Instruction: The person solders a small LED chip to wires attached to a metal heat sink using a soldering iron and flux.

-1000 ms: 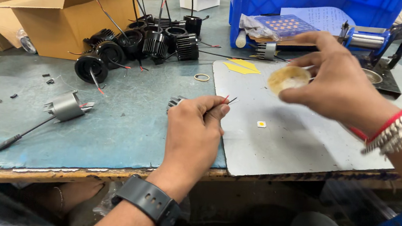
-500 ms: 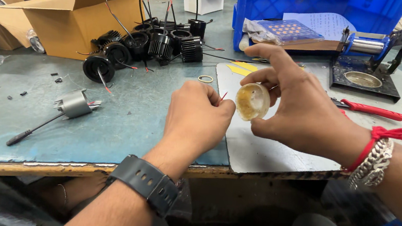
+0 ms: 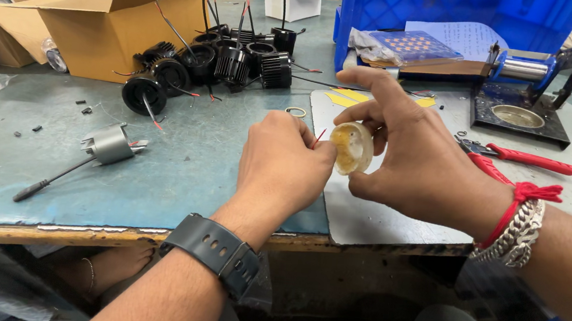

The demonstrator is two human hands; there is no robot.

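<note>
At the centre of the frame, the right hand (image 3: 427, 165) pinched a small round cream-and-yellow disc (image 3: 351, 147) between thumb and fingers, while the left hand (image 3: 282, 164), closed, held a thin red wire (image 3: 318, 138) against the disc's edge. Both hovered above a grey sheet (image 3: 379, 216) on the worn green table (image 3: 179, 170). Black finned housings (image 3: 222, 62) clustered upper left beside a cardboard box (image 3: 109, 22), red-handled pliers (image 3: 523, 158) at right

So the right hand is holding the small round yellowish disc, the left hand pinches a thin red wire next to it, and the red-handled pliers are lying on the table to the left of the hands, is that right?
Not quite. The red-handled pliers lie on the table to the right of the hands, not the left, as the head view shows. The rest holds: the right hand holds the small round yellowish disc, and the left hand pinches a thin red wire next to it.
</note>
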